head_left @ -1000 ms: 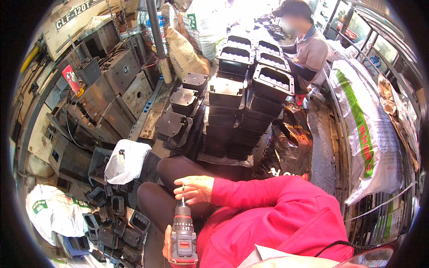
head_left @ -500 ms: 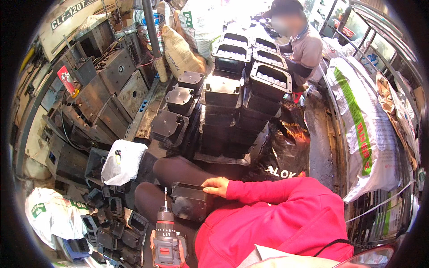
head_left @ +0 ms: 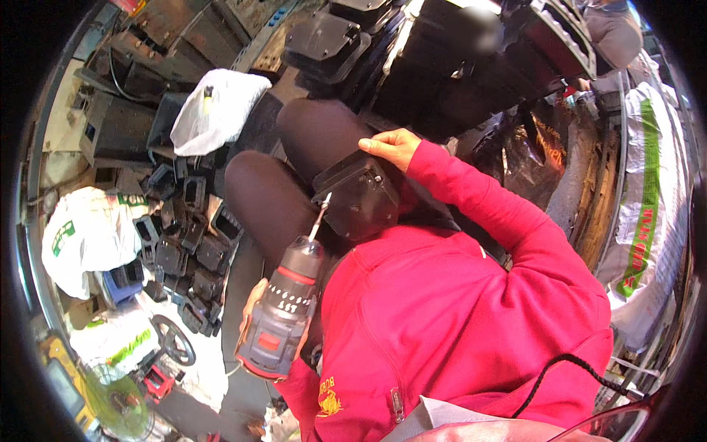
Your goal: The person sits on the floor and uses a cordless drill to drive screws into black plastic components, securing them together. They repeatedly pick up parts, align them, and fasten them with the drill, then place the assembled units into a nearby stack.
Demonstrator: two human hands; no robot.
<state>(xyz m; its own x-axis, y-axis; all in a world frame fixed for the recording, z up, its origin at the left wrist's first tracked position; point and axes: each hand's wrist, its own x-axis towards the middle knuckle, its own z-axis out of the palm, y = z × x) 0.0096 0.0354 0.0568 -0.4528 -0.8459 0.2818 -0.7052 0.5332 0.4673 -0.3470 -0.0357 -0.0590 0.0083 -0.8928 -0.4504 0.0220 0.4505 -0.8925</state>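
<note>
A black plastic box rests on my lap, with small holes and screws in its flat upper face. My right hand grips its far edge, thumb on top and the other fingers partly hidden. On the left, my left hand is wrapped round a grey and red cordless drill, whose body hides most of my fingers. Its long driver bit points up at the near left corner of the box; whether the tip touches the box, I cannot tell.
Stacks of black boxes stand beyond my knees. A white plastic bag lies to the left, above a heap of small black housings. A fan is at lower left. Large white sacks line the right side.
The view has tipped downward. My left hand has brought the drill closer to the box, tilting its bit toward the near corner. My right hand still holds the box, which is now turned.
</note>
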